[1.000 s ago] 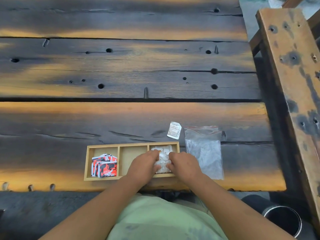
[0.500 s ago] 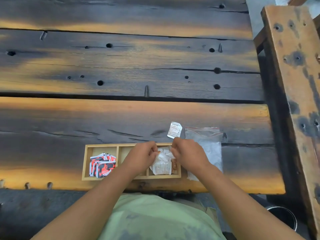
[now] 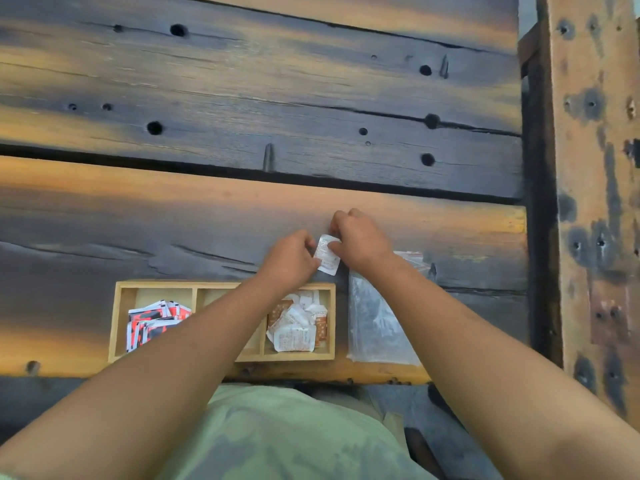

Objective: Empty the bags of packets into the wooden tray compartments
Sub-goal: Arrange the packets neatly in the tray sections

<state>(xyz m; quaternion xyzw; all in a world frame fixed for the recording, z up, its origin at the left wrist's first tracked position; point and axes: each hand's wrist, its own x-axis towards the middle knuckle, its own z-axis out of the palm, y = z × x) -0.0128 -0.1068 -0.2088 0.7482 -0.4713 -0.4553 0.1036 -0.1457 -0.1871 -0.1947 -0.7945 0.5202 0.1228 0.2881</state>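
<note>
Broad plank table (image 3: 242,209) of dark, weathered wood streaked orange, pocked with round holes, filling most of the view; rough bench (image 3: 595,168) along the right edge. Pale green shirt (image 3: 277,438) at the bottom, two bare forearms reaching forward over it. Near the table's front edge, wooden tray (image 3: 119,320) with three compartments in a row: red, black and white packets (image 3: 152,322) heaped in the left one, middle one mostly hidden under the left forearm, white and orange packets (image 3: 298,327) piled in the right one. Just beside the tray's right end, flat clear plastic bag (image 3: 377,320), partly under the right forearm. Beyond the tray's far rim, left hand (image 3: 289,259) and right hand (image 3: 360,242) close together, both pinching one small white packet (image 3: 327,254) between fingertips, tilted, over the tabletop, outside the tray.
</note>
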